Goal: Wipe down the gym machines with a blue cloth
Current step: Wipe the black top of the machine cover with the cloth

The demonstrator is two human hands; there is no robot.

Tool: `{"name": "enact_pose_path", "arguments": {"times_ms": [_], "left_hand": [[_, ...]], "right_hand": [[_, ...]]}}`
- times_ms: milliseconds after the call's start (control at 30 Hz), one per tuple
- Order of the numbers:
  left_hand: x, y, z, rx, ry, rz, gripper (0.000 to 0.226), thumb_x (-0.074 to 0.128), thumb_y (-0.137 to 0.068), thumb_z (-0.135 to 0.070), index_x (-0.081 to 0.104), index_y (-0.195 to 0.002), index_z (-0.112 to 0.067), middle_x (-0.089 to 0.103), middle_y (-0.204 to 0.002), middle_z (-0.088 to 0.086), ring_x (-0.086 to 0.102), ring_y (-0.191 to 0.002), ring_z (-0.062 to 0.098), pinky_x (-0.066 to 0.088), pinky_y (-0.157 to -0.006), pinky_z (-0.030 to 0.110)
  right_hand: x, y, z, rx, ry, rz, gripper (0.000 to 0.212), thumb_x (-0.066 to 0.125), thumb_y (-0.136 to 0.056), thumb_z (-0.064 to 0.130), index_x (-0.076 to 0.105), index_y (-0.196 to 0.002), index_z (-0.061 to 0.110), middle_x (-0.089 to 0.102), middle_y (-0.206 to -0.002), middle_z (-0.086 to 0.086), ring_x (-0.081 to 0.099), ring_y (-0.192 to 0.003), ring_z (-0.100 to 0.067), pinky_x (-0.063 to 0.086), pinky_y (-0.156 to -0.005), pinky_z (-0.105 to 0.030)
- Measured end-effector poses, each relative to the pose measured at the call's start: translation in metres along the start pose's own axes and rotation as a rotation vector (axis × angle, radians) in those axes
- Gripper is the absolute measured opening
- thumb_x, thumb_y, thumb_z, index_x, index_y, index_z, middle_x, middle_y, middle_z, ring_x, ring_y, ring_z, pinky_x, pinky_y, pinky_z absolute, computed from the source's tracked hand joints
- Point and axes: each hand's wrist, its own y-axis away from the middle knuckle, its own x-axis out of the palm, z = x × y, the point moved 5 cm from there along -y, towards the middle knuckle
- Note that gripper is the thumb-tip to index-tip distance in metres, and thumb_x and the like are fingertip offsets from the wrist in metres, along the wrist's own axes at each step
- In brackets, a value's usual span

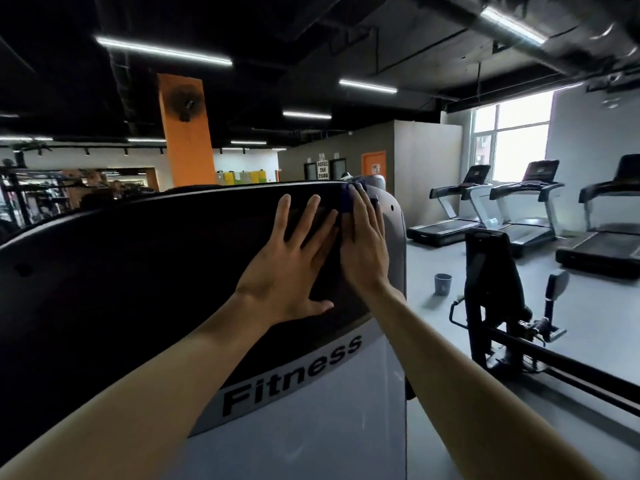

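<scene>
The blue cloth is being pressed flat against the dark panel of the gym machine by the right hand, whose fingers are being held straight and close together — nothing is being curled round the cloth, it is only being pinned under the fingertips near the panel's upper right corner. Most of the cloth is being hidden by the hand; only a blue strip is being shown at the fingertips and along the inner edge of the fingers.

Just beside it, the left hand is being laid open on the same panel, fingers spread wide and straight, thumb stretched out low toward the right wrist. The two hands are being kept almost touching at the fingers. Both forearms are being extended forward and upward from the lower corners of the view, bare, converging on the panel.

The panel is being framed by a light grey housing on which the word "Fitness" is being displayed below the left hand. To the right of the machine, a black exercise bike frame is being seen on the grey floor, with a small blue-grey bucket near it. Further back, three treadmills are being lit by a window — and an orange pillar is being seen to the left under the black ceiling.
</scene>
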Motion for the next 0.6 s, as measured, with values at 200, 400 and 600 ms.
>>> {"name": "enact_pose_path", "arguments": {"times_ms": [200, 400, 600], "left_hand": [[0.000, 0.003, -0.004, 0.076, 0.004, -0.002, 0.106, 0.003, -0.085, -0.092, -0.016, -0.164, -0.023, -0.027, -0.165, 0.029, -0.028, -0.146, 0.062, -0.007, -0.113, 0.080], [0.001, 0.004, -0.003, 0.071, -0.005, 0.019, 0.106, 0.003, -0.087, -0.090, -0.019, -0.163, -0.020, -0.031, -0.163, 0.028, -0.031, -0.144, 0.061, -0.004, -0.114, 0.079], [0.002, 0.001, -0.002, 0.036, -0.040, 0.011, 0.097, 0.000, -0.091, -0.086, -0.020, -0.163, -0.024, -0.028, -0.166, 0.025, -0.030, -0.147, 0.057, -0.009, -0.115, 0.078]], "right_hand": [[0.009, 0.076, -0.033, 0.140, -0.108, -0.069, 0.054, 0.039, -0.111, 0.023, 0.025, -0.162, 0.027, 0.019, -0.169, 0.017, 0.005, -0.157, -0.007, 0.006, -0.118, -0.011], [0.017, 0.136, -0.046, 0.075, -0.014, 0.000, 0.057, 0.044, -0.110, 0.018, 0.021, -0.162, 0.022, 0.011, -0.170, 0.015, -0.001, -0.158, -0.009, 0.013, -0.127, -0.031], [0.010, 0.063, -0.041, 0.050, -0.027, -0.058, 0.057, 0.031, -0.108, 0.030, 0.022, -0.163, 0.022, 0.015, -0.170, 0.012, 0.000, -0.159, -0.012, 0.011, -0.128, -0.034]]}}
